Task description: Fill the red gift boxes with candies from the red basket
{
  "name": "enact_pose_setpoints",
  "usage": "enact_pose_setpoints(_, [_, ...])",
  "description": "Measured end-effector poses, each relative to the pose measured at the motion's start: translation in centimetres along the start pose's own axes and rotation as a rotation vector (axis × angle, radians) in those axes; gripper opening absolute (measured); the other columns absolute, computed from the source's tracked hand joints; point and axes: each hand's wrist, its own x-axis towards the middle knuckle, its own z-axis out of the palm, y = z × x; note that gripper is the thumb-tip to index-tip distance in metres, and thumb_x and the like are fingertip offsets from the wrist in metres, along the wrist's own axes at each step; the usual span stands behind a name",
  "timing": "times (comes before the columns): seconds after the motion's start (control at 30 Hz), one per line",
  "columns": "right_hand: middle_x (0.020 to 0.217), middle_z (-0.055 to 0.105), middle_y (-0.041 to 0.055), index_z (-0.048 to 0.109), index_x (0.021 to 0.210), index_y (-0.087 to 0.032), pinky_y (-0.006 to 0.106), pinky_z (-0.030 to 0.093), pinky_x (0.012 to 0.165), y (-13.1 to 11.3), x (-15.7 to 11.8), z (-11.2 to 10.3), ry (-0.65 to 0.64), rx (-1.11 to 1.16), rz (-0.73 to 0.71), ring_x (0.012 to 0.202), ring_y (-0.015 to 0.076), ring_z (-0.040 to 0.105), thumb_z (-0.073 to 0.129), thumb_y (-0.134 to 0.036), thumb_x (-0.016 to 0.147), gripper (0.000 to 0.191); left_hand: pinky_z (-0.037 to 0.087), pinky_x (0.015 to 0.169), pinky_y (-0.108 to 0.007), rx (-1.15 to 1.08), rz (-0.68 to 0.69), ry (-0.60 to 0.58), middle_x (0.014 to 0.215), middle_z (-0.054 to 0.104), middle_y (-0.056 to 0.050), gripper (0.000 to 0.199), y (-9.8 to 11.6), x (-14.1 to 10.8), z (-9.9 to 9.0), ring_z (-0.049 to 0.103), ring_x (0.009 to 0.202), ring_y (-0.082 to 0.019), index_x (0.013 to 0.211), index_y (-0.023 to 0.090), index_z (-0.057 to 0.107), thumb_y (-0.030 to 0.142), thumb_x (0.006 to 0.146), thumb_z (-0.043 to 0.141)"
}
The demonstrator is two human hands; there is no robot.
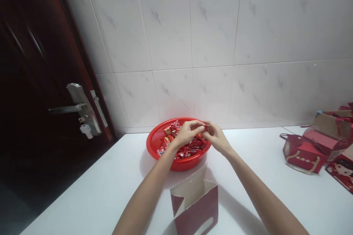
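A red plastic basket (152, 146) holds many small wrapped candies (190, 151), mostly red with some gold. Over its right side, my left hand (189, 132) and my right hand (216, 139) meet with fingertips almost touching. Both are closed, thumbs bent toward the fingers. A bit of red shows between them, but whether it is a candy or the basket's rim I cannot make out. Nearer to me, between my forearms, a dark red paper gift box (197, 207) stands upright with its top open and its pale inside showing.
On the right of the white table (256, 169) lie a dark red box with rope handles (302, 154), a printed red piece (342, 170) and a cardboard box (329, 123) with red things. A tiled wall (212, 95) stands behind; a dark door (33, 80) is at left.
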Motion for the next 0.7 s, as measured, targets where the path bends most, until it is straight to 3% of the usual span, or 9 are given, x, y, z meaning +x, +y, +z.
enact_pose_setpoints(0.07, [0.077, 0.072, 0.0019, 0.067, 0.088, -0.018, 0.028, 0.049, 0.056, 0.8, 1.2, 0.3, 0.037, 0.064, 0.066, 0.058, 0.0153, 0.062, 0.07, -0.036, 0.066, 0.029, 0.052, 0.093, -0.034, 0.206, -0.029, 0.084, 0.109, 0.075, -0.01, 0.027, -0.8, 0.3, 0.2, 0.069, 0.101, -0.022, 0.105, 0.016, 0.071, 0.026, 0.09, 0.051])
enact_pose_setpoints(0.13, [0.071, 0.072, 0.0013, 0.065, 0.077, -0.018, 0.026, 0.043, 0.049, 1.5, 1.8, 0.3, 0.182, 0.162, 0.133, 0.049, 0.0127, 0.057, 0.071, -0.034, 0.06, 0.025, 0.05, 0.096, -0.033, 0.505, -0.128, 0.117, 0.117, 0.073, -0.01, 0.031, -1.9, 0.5, 0.0, 0.067, 0.108, -0.022, 0.109, 0.017, 0.072, 0.016, 0.085, 0.052])
enact_pose_setpoints(0.2, [0.069, 0.071, 0.0011, 0.063, 0.076, -0.018, 0.024, 0.041, 0.046, 1.7, 2.1, 0.2, 0.294, 0.236, 0.165, 0.047, 0.0117, 0.055, 0.071, -0.032, 0.055, 0.026, 0.051, 0.092, -0.033, 0.717, -0.238, 0.071, 0.106, 0.076, -0.01, 0.026, -3.0, 0.8, -0.5, 0.069, 0.102, -0.026, 0.094, 0.019, 0.075, 0.011, 0.072, 0.063])
enact_pose_setpoints(0.27, [0.067, 0.07, 0.0004, 0.064, 0.078, -0.017, 0.023, 0.041, 0.047, 1.6, 2.3, 0.2, 0.318, 0.276, 0.166, 0.048, 0.0118, 0.056, 0.072, -0.032, 0.054, 0.029, 0.053, 0.083, -0.035, 0.768, -0.308, 0.042, 0.079, 0.076, -0.008, 0.012, -3.8, 1.1, -1.3, 0.071, 0.085, -0.028, 0.069, 0.018, 0.073, 0.008, 0.064, 0.068])
enact_pose_setpoints(0.33, [0.067, 0.07, -0.0001, 0.065, 0.081, -0.017, 0.024, 0.043, 0.048, 1.5, 2.4, 0.5, 0.313, 0.331, 0.171, 0.05, 0.0124, 0.057, 0.073, -0.032, 0.054, 0.032, 0.052, 0.078, -0.035, 0.744, -0.32, 0.082, 0.066, 0.073, -0.007, 0.011, -4.2, 1.5, -2.2, 0.07, 0.075, -0.026, 0.06, 0.018, 0.07, 0.012, 0.068, 0.066])
enact_pose_setpoints(0.47, [0.063, 0.067, -0.0014, 0.063, 0.075, -0.018, 0.023, 0.043, 0.048, 1.9, 2.7, 1.1, 0.344, 0.435, 0.193, 0.05, 0.0106, 0.053, 0.079, -0.03, 0.051, 0.032, 0.052, 0.076, -0.032, 0.64, -0.265, 0.24, 0.084, 0.077, -0.008, 0.025, -3.6, 1.7, -4.2, 0.07, 0.081, -0.023, 0.084, 0.014, 0.075, 0.029, 0.086, 0.054])
enact_pose_setpoints(0.57, [0.065, 0.067, -0.0008, 0.061, 0.073, -0.018, 0.023, 0.042, 0.048, 2.5, 2.8, 1.7, 0.344, 0.465, 0.196, 0.05, 0.0092, 0.051, 0.084, -0.034, 0.051, 0.035, 0.052, 0.073, -0.032, 0.366, -0.182, 0.349, 0.083, 0.077, -0.009, 0.032, -2.8, 0.6, -4.9, 0.069, 0.079, -0.024, 0.081, 0.013, 0.074, 0.043, 0.08, 0.064])
enact_pose_setpoints(0.7, [0.067, 0.066, -0.0005, 0.062, 0.073, -0.018, 0.023, 0.044, 0.05, 2.5, 2.5, 2.6, 0.262, 0.516, 0.226, 0.053, 0.0098, 0.053, 0.09, -0.04, 0.049, 0.042, 0.053, 0.074, -0.033, 0.05, -0.133, 0.425, 0.082, 0.077, -0.009, 0.042, -2.1, -1.4, -4.4, 0.069, 0.078, -0.024, 0.077, 0.014, 0.076, 0.054, 0.065, 0.078])
